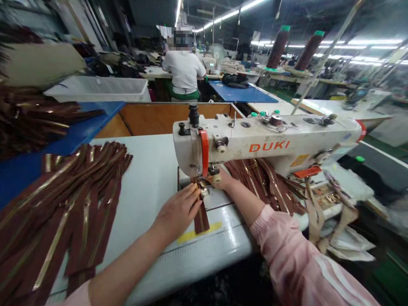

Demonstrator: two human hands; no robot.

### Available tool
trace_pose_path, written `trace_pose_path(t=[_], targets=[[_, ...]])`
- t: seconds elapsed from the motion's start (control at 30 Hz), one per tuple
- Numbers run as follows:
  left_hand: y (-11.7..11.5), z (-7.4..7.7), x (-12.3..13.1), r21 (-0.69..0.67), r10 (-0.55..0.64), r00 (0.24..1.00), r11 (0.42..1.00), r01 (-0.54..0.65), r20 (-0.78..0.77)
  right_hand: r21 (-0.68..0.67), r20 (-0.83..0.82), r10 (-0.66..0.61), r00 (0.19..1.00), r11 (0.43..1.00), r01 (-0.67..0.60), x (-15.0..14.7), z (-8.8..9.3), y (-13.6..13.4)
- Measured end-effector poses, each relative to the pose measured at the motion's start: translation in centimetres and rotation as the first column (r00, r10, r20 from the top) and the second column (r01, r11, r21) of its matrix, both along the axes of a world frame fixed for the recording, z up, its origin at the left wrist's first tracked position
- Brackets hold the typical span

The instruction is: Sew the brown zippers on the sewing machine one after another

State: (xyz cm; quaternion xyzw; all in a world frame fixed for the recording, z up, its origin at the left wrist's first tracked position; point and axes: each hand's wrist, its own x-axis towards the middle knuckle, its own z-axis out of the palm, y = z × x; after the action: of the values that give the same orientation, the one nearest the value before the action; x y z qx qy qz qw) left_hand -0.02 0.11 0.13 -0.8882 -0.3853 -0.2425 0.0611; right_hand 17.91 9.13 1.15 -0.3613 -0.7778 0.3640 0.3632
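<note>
The left hand [177, 211] grips a brown zipper [201, 217] with curled fingers; the right hand [223, 179] sits against the DUKI sewing machine [264, 144], its fingers hidden, its grip unclear.

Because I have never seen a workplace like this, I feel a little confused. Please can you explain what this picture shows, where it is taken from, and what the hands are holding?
This picture comes from a camera worn on a person's head, so you look forward and down at their own arms. The white machine, marked DUKI, is an industrial sewing machine set into a pale table. The left hand holds a brown zipper on the machine's flat bed, close to the needle area. The right hand is beside the presser foot; what it touches is hard to tell. A pile of brown zippers with gold-coloured teeth lies on the table at the left, and more zippers lie under the machine's arm. Further away, a co-worker in a white shirt is at another table.
</note>
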Motion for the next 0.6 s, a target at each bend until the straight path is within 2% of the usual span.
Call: trace_pose_path(t=[0.43,0.6], targets=[[0.11,0.34,0.05,-0.076,0.008,1.0,0.997,-0.006,0.024,-0.085,-0.066,-0.105,0.992,0.991,0.099,-0.8,0.84,-0.41],[0.08,0.18,0.06,-0.075,0.013,1.0,0.997,-0.012,0.021,-0.069,-0.085,-0.105,0.991,0.993,0.099,-0.76,0.94,-0.58]])
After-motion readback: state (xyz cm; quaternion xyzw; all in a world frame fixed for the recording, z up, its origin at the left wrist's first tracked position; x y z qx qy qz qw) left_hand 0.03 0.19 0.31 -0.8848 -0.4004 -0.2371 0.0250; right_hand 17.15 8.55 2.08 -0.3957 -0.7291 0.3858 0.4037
